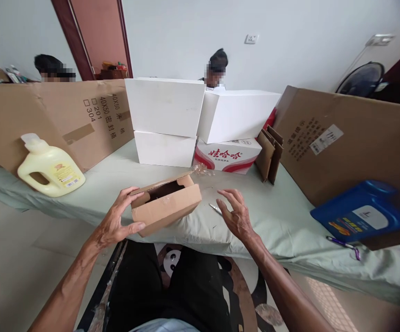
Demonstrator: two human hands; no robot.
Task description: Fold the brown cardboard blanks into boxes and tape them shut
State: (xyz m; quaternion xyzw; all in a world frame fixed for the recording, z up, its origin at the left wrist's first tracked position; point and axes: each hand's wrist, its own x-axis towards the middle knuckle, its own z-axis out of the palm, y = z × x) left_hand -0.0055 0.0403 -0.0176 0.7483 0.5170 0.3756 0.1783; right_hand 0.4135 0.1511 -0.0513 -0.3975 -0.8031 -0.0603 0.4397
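Note:
A small brown cardboard box [172, 208] with its top open stands tilted at the near edge of the cloth-covered table. My left hand [119, 219] grips its left end, thumb on the near side and fingers at the far rim. To the right of the box, my right hand [236, 213] hovers with its fingers apart and nothing in them. Beside its fingertips a thin utility knife [215, 209] lies on the cloth, partly hidden by the hand. Crumpled clear plastic [202, 170] rests just behind the box. The box's inside is dark.
White boxes [165, 108] and a red-and-white carton [227, 156] are stacked behind. Folded cardboard [269, 154] leans beside them. A yellow jug [51, 166] stands left, a blue bottle [362, 212] and a pen [343, 244] right. Large cardboard sheets [96, 120] flank the table [113, 161]. Two people are beyond.

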